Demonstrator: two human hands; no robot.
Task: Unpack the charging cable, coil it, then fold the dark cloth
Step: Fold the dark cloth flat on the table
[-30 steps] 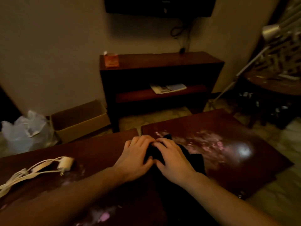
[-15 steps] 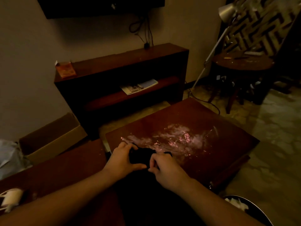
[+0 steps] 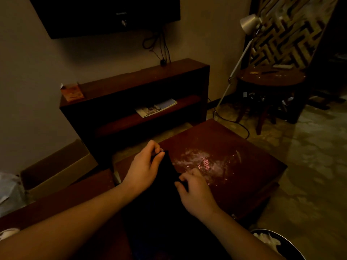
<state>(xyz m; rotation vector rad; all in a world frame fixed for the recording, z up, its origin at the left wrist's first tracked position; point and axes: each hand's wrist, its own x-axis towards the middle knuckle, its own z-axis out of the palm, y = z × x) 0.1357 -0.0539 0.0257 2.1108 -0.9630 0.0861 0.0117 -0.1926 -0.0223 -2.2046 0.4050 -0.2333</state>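
Observation:
The dark cloth (image 3: 167, 186) lies as a long black strip across the dark red wooden table (image 3: 234, 177), running from the far edge down toward me. My left hand (image 3: 144, 167) pinches its far corner between thumb and fingers. My right hand (image 3: 195, 192) grips the cloth's right edge nearer to me, fingers curled. The white charging cable (image 3: 7, 234) shows only as a pale bit at the lower left edge of the view.
A second table top (image 3: 71, 199) adjoins on the left. Beyond stand a low shelf unit (image 3: 142, 102) with a magazine, a cardboard box (image 3: 56, 171), a white bag (image 3: 9, 192), a floor lamp (image 3: 242, 57) and a round side table (image 3: 270, 79). A bin (image 3: 274, 243) sits lower right.
The view has swung to the right, so the cable has slid almost out of view. My hands have moved apart along the cloth: the left one farther away, the right one nearer.

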